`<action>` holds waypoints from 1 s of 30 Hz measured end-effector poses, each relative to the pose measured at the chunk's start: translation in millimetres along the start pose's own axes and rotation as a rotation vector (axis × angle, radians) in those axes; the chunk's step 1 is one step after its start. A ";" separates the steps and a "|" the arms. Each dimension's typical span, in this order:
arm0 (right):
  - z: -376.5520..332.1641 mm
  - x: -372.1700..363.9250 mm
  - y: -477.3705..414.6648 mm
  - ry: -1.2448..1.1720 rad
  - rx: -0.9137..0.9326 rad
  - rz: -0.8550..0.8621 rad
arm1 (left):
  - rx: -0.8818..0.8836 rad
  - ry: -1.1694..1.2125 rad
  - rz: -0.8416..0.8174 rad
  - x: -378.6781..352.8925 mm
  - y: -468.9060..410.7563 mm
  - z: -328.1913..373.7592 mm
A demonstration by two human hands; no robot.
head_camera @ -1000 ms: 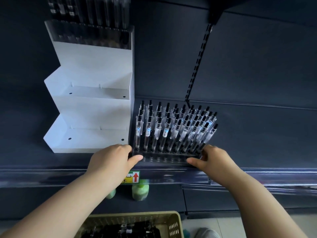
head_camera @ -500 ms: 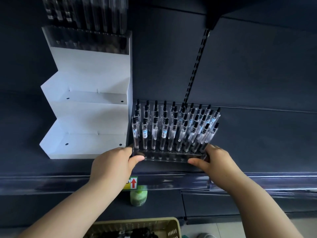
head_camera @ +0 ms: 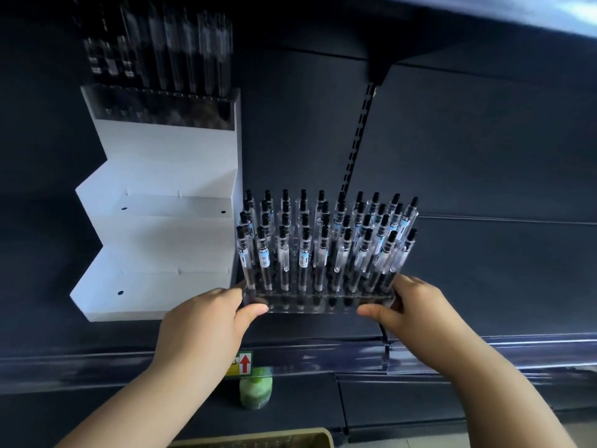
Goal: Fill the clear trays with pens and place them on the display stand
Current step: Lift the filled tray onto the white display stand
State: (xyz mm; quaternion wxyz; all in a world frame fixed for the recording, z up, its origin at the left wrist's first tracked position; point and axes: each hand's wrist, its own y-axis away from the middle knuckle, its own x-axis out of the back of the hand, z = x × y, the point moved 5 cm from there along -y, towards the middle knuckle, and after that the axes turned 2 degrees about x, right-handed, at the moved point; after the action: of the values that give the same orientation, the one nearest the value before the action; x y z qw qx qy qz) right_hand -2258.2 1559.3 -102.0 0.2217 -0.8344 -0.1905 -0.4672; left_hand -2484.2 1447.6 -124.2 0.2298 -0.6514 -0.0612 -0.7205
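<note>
At the left a white stepped display stand (head_camera: 161, 240) sits on the dark shelf (head_camera: 484, 286). Its top step carries a blurred tray of pens (head_camera: 161, 105), and its two lower steps are bare. The left grip (head_camera: 203, 321), a bare hand, pinches the left end of the clear tray (head_camera: 323, 303), thumb on the front edge. Below it a green bottle (head_camera: 256, 391) stands on a lower shelf. The tray, just right of the stand's lower steps, is packed with upright pens (head_camera: 323, 247) in rows. The right grip (head_camera: 416, 312) clasps the tray's right end.
</note>
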 end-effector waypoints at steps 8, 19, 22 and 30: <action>-40.0 14.5 -14.8 -0.020 0.089 0.038 | 0.059 0.068 0.057 47.4 -3.2 -24.7; -115.3 0.5 -46.0 -0.007 0.148 0.037 | 0.119 0.035 0.174 110.1 -15.4 -85.3; -131.3 -3.6 -57.8 -0.007 0.153 0.030 | 0.128 0.020 0.175 117.0 -25.4 -103.1; -164.0 -14.5 -96.8 -0.067 0.173 -0.012 | 0.165 0.029 0.189 127.7 -57.3 -142.6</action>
State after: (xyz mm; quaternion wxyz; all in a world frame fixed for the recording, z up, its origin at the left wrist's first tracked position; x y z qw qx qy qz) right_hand -2430.1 1548.0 -19.7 0.2835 -0.8263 -0.2425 -0.4220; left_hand -2643.4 1411.1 -9.1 0.3503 -0.6228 -0.0551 -0.6974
